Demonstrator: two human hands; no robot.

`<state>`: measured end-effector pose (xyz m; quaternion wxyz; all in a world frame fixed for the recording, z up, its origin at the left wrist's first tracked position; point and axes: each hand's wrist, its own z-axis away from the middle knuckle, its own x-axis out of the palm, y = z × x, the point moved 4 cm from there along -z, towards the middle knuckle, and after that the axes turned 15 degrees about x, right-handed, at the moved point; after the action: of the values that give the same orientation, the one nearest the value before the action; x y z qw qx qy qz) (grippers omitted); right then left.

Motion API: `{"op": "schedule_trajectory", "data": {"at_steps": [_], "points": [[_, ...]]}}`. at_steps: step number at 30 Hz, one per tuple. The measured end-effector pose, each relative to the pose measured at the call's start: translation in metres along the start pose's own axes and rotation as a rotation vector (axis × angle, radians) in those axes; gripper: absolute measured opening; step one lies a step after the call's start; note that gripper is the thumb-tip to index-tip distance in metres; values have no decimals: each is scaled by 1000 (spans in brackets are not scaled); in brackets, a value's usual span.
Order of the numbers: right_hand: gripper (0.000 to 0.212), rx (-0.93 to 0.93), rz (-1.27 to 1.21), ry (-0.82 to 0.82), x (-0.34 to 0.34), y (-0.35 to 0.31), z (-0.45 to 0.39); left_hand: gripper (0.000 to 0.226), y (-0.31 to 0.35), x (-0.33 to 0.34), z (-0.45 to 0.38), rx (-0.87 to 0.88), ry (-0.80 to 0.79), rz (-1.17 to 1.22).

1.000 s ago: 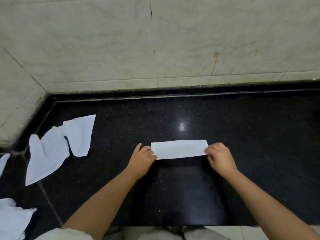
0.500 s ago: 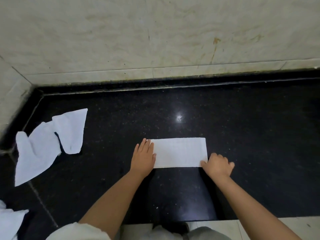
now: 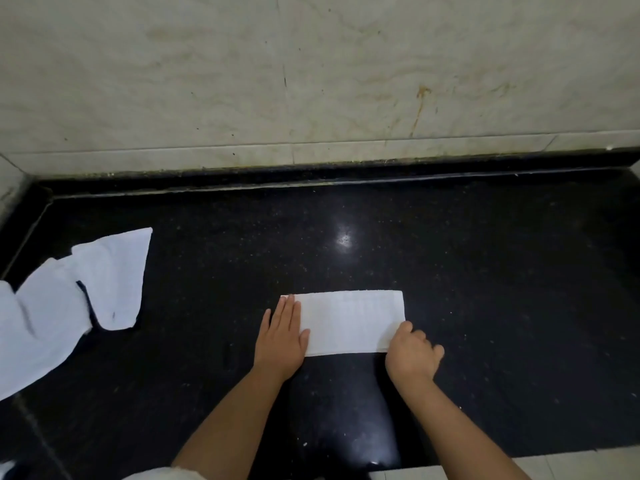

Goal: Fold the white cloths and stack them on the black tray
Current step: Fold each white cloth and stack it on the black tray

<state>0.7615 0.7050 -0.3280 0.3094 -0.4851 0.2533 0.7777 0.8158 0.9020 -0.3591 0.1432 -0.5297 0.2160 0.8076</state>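
In the head view, a folded white cloth (image 3: 349,322) lies flat on the black counter (image 3: 485,289), a little below the centre of the frame. The left hand (image 3: 282,336) is open, its palm pressed flat on the cloth's left end. The right hand (image 3: 412,355) is curled closed at the lower right corner of the cloth. At the left edge, unfolded white cloths (image 3: 69,299) lie loose.

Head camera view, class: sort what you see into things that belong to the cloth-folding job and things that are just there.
Part of the job:
- folded white rectangular cloth, flat on the black surface
- left hand, pressing its left end
- right hand, at its near right corner
- crumpled white unfolded cloths, at the left

Just there:
- glossy black speckled stone counter
- pale marble wall
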Motion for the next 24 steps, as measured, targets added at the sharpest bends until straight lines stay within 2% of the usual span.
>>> {"op": "schedule_trajectory", "data": {"at_steps": [4, 7, 10, 13, 17, 19, 20, 22, 24], "points": [[32, 201, -265, -142, -1, -1, -3, 59, 1, -3, 2, -11, -30, 11], [28, 224, -448, -120, -7, -2, -4, 58, 0, -5, 2, -6, -31, 20], [21, 91, -704, -71, -19, -5, -1, 58, -2, -4, 1, 13, -22, 55], [17, -124, -770, 3, -29, -25, 14, 57, -12, -13, 8, -3, 42, 122], [13, -459, -687, 47, -22, -75, 51, 54, -43, -21, 35, -109, 134, 162], [10, -550, -565, 71, -8, -98, 64, 54, -59, -21, 51, -184, 158, 180], [14, -595, -515, 117, 0, -108, 68, 53, -65, -20, 59, -213, 167, 184], [39, -675, -482, 130, 17, -122, 75, 52, -75, -17, 75, -253, 184, 198], [45, -702, -461, 150, 33, -129, 77, 51, -80, -13, 90, -276, 208, 227]]}}
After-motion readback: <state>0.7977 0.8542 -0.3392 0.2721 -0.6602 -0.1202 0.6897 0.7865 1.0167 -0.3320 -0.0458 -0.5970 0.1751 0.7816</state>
